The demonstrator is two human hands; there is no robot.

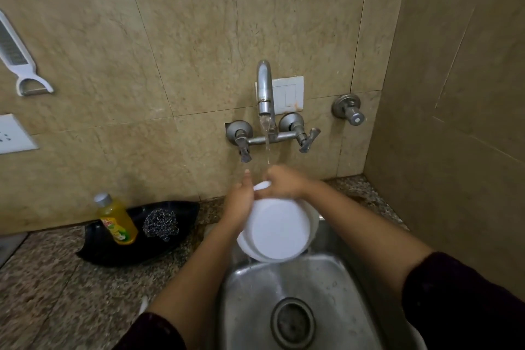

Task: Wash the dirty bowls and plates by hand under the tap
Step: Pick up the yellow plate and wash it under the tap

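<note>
While water runs from the steel wall tap (265, 94) against beige stone tiles, I see the left hand (241, 203) gripping the white round bowl (277, 231) over the stainless sink (326, 293), with the right hand (285, 183) curled on its top edge. To the left, on the speckled granite counter (42, 278), a black tray (113, 253) holds a yellow soap bottle (116, 220), label unreadable, and a steel scourer (160, 224).
</note>
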